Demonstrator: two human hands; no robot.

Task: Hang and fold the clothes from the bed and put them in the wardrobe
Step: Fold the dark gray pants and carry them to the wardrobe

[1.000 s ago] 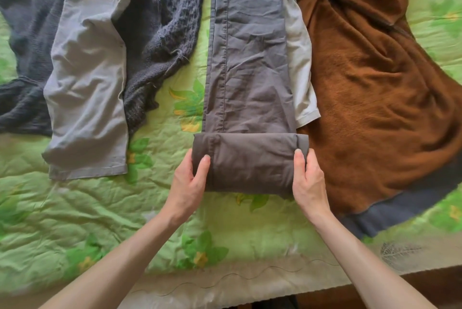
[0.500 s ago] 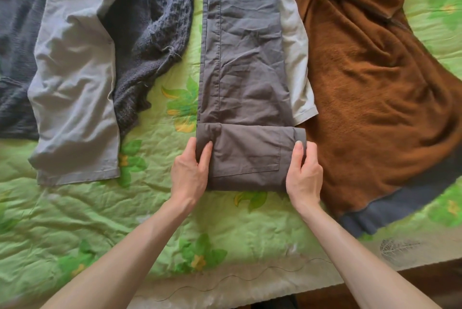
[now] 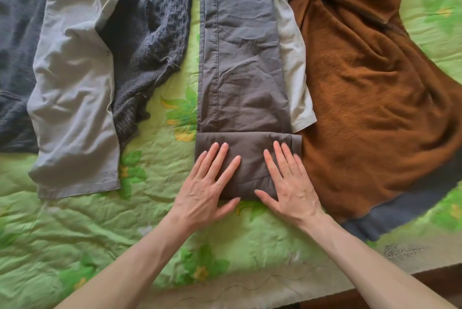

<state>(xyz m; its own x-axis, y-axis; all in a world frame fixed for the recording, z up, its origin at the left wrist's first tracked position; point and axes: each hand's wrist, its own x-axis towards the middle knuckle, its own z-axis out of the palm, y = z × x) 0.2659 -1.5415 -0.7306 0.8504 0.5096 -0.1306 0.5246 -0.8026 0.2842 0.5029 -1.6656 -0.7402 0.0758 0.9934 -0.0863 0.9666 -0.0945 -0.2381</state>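
My two hands lie flat with fingers spread, pressing on the rolled end of one gray pair of pants point(image 3: 240, 71). My left hand point(image 3: 208, 188) and right hand point(image 3: 291, 184) sit side by side on the roll, holding nothing. Left of my hands lie one light gray pair of pants point(image 3: 72, 98) and one dark knit sweater point(image 3: 150, 48). Right beside my right hand lies one brown fleece point(image 3: 375, 88). All rest on one green bedspread point(image 3: 75, 228).

Green floral bed quilt point(image 3: 75, 228) under grey-brown trousers point(image 3: 240, 58), pale trousers point(image 3: 72, 108), dark knit point(image 3: 150, 41), brown fleece point(image 3: 370, 98).
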